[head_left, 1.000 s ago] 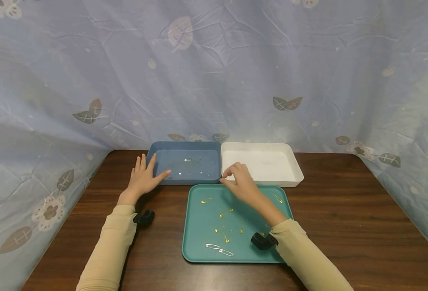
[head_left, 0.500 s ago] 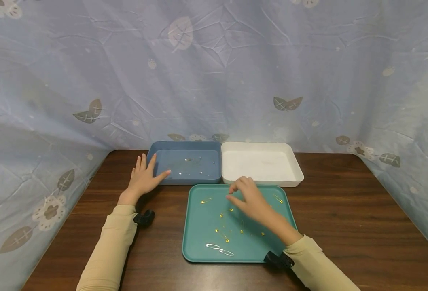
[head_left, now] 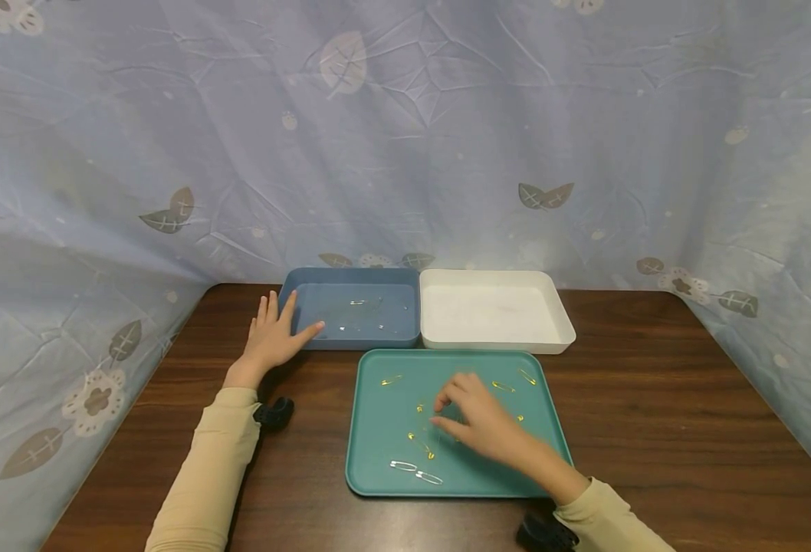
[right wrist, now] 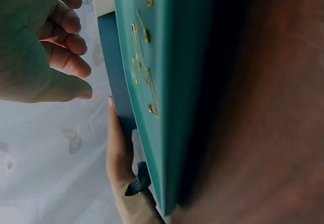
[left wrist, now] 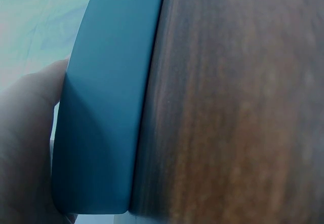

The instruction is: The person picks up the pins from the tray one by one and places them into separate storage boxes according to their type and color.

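Observation:
My right hand [head_left: 481, 422] hovers over the green tray [head_left: 371, 437], its fingers loosely bent and the thumb apart from the index finger. In the right wrist view nothing shows between those fingertips. Several gold safety pins [head_left: 430, 455] lie scattered on the tray around and below this hand, which hides some of them. Closer to the tray's front edge lie two silver safety pins [head_left: 419, 474]. My left hand [head_left: 269, 339] rests with spread fingers on the left end of the blue tray [head_left: 323, 295]. A few silver safety pins [head_left: 358, 302] lie inside that tray.
A white tray [head_left: 491, 307] stands against the blue one's right side, behind the green tray. All three sit on a dark wooden table [head_left: 654, 429]. Patterned cloth [head_left: 405, 153] hangs behind and at both sides. Each wrist wears a black camera [head_left: 274, 414].
My right hand has moved back from the corner between the blue and white trays to above the middle of the green tray, its fingertips parting. The left hand has stayed put.

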The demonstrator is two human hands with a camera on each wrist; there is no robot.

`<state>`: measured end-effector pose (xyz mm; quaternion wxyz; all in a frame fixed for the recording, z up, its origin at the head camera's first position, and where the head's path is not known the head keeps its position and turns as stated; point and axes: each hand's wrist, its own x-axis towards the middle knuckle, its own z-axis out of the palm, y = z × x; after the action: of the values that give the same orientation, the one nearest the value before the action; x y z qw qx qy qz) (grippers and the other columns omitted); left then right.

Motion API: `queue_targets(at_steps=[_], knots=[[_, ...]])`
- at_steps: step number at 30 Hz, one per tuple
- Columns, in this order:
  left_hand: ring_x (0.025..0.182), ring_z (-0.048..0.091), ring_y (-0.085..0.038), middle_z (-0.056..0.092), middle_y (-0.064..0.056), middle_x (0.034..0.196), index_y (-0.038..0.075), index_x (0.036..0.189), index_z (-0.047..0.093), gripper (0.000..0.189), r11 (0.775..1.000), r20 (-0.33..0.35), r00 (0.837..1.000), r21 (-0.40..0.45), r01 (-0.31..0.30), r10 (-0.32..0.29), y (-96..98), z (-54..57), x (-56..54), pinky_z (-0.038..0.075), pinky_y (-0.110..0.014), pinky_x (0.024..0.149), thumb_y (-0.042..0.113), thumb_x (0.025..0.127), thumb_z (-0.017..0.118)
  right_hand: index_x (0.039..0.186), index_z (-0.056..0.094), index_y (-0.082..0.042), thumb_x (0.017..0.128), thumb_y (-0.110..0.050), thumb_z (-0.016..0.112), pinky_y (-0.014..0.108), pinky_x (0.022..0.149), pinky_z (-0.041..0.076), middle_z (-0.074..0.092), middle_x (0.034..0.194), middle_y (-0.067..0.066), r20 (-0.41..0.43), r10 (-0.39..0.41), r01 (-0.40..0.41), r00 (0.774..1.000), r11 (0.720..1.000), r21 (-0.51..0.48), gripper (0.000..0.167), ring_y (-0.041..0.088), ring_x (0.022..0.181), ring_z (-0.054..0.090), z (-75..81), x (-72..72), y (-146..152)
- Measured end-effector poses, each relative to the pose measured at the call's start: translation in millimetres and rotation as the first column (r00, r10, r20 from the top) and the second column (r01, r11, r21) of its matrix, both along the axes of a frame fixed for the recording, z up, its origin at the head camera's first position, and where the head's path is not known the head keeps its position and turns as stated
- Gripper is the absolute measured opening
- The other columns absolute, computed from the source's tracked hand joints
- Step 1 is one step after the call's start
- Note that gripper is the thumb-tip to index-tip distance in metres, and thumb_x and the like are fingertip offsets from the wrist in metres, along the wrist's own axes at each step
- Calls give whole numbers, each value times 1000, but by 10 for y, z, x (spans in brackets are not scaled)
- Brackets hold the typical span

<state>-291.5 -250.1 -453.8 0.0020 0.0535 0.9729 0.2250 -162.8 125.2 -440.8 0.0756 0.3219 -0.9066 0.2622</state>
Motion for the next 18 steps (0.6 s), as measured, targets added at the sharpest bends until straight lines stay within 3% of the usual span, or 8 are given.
queue_targets(at_steps=[8, 18], knots=[[148, -15, -45, -15, -25, 160, 13, 158, 2, 99, 1000, -4, 1000, 8, 2, -2, 9, 10, -3, 2, -72, 113, 69, 90, 46, 87, 62, -18, 83, -27, 77, 21, 74, 40, 54, 90, -8, -21, 111, -110, 994, 992, 57, 18, 6, 84, 39, -66, 133, 16], [148, -16, -45, -17, -24, 160, 13, 158, 2, 100, 1000, 0, 1000, 5, 0, 0, 1, -6, -8, 3, -72, 113, 70, 90, 46, 86, 62, -21, 82, -34, 77, 23, 82, 43, 54, 92, -12, 69, 235, -243, 969, 961, 133, 21, 5, 91, 43, -82, 216, 50]])
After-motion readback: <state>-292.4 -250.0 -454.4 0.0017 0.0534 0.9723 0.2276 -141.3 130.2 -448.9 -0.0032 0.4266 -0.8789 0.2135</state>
